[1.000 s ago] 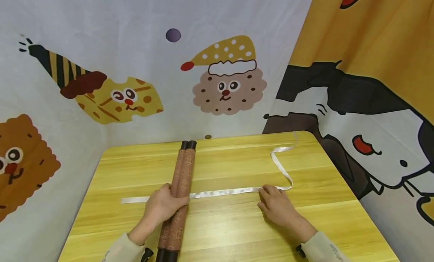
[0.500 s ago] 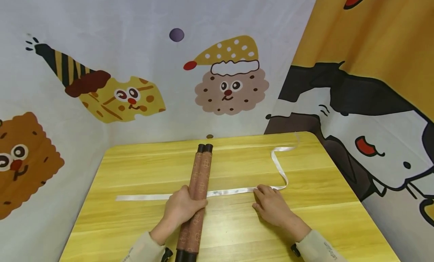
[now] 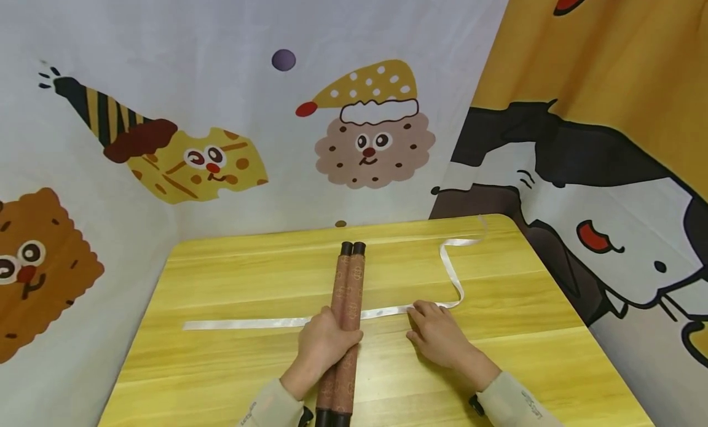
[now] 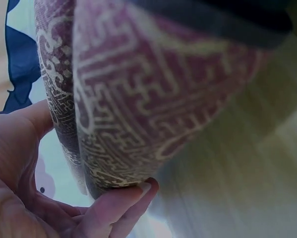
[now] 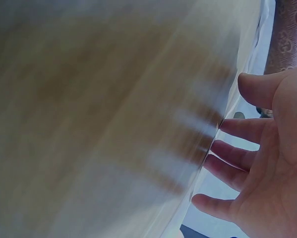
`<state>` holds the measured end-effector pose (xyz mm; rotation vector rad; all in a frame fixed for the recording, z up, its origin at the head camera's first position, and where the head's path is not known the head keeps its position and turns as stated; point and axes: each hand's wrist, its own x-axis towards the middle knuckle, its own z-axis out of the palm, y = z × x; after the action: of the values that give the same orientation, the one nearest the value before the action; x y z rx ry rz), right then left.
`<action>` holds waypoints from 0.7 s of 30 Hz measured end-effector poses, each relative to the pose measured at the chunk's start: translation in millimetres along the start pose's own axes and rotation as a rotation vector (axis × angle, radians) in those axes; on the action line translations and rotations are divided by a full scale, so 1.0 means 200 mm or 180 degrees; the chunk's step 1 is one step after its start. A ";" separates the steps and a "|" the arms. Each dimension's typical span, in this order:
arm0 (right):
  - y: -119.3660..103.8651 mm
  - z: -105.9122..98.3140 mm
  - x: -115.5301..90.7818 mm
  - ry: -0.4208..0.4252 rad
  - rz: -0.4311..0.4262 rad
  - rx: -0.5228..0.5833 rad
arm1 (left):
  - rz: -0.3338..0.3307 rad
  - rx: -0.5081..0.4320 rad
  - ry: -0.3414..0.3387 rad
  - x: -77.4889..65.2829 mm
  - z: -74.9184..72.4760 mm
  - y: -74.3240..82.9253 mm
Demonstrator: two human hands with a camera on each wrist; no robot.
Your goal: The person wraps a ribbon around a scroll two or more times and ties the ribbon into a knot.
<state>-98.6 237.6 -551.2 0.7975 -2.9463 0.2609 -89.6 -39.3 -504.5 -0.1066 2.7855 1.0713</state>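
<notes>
Rolls (image 3: 352, 301): two, gripped by left hand (image 3: 324, 342); right hand (image 3: 441, 336) touches one ribbon (image 3: 249, 324).

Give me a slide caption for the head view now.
Left hand holding two patterned brown rolls across a white ribbon, right hand touching the ribbon on a yellow table.

The head view's bottom edge crops the 2 rolls (image 3: 352, 304), which hide some ribbon (image 3: 249, 324).

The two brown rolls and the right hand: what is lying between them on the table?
In the head view, a stretch of white ribbon lies there on the yellow table, reaching from the brown rolls to the right hand.
</notes>
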 end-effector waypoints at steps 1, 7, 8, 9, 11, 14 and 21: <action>0.00 0.00 0.00 -0.0004 0.0009 -0.0008 | -0.0015 -0.0001 0.0015 0.00 0.01 0.01; 0.00 0.00 0.00 -0.0056 0.0041 -0.0015 | -0.0023 0.0069 0.0118 0.00 0.08 0.05; 0.00 -0.01 0.00 -0.0055 0.0039 -0.0010 | -0.0010 0.0088 0.0132 0.00 0.09 0.06; 0.00 -0.01 0.00 -0.0055 0.0042 -0.0005 | 0.0003 0.0107 0.0140 0.00 0.09 0.07; 0.00 -0.01 0.00 -0.0052 0.0049 0.0000 | 0.0029 0.0154 0.0139 0.01 0.11 0.08; 0.00 -0.02 0.00 -0.0065 0.0070 0.0007 | 0.0033 0.0197 0.0131 0.01 0.14 0.10; 0.00 -0.02 0.00 -0.0129 0.0099 0.0040 | -0.0027 0.0280 0.0160 0.02 0.22 0.12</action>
<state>-98.4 238.5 -548.0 0.7679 -2.9999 0.2688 -90.4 7.2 -521.0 -0.1365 2.8691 0.9555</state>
